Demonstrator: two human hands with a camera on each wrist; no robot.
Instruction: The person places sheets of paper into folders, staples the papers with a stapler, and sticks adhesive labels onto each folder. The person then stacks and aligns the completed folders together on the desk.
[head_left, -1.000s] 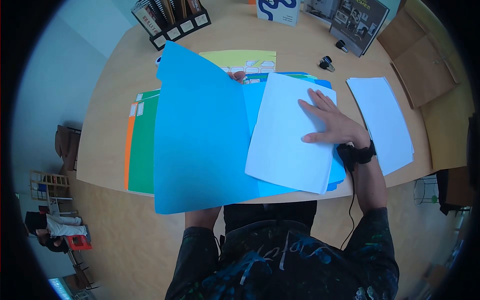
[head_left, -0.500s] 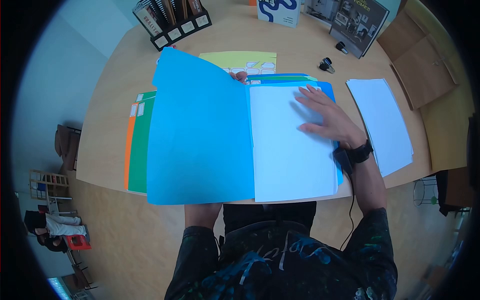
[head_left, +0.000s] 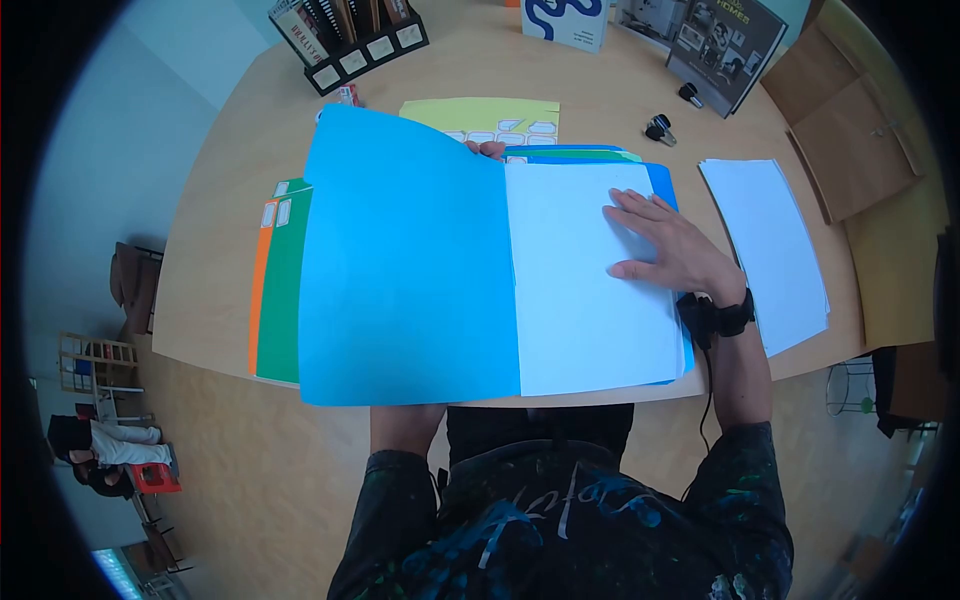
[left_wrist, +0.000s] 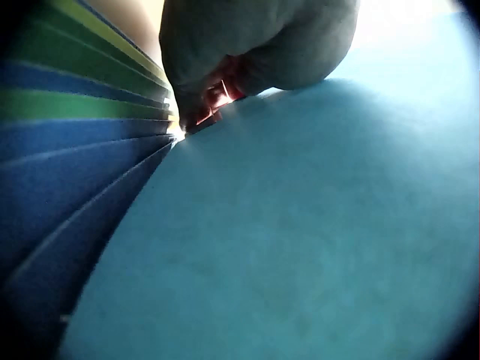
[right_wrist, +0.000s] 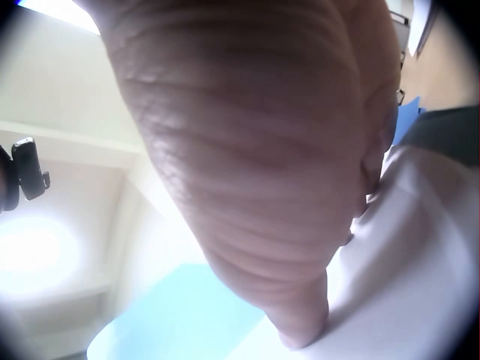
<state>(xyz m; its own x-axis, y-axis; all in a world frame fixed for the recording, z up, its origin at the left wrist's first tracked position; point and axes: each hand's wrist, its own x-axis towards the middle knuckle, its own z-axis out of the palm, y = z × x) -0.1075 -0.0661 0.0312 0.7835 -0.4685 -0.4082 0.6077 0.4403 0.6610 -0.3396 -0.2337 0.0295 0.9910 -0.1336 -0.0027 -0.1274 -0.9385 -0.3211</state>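
A light-blue folder lies spread out, its left cover raised. White paper covers its right side, squared up along the fold. My right hand rests on the paper's right part with fingers spread; in the right wrist view its thumb comes down on the white sheet. Mostly hidden behind the raised cover, my left hand shows just its fingertips at the top end of the fold. In the left wrist view that hand is bent at the folder's edge, holding it there.
Blue and green folders lie stacked underneath, a yellow-green one behind. Green and orange folders stick out at left. Another paper stack lies right. Black clips, a book and a black organizer stand farther back.
The paper has straightened from a tilt and now lies along the fold, under my right hand. The raised cover has shifted slightly left and flattened a little. My left hand stays behind it.
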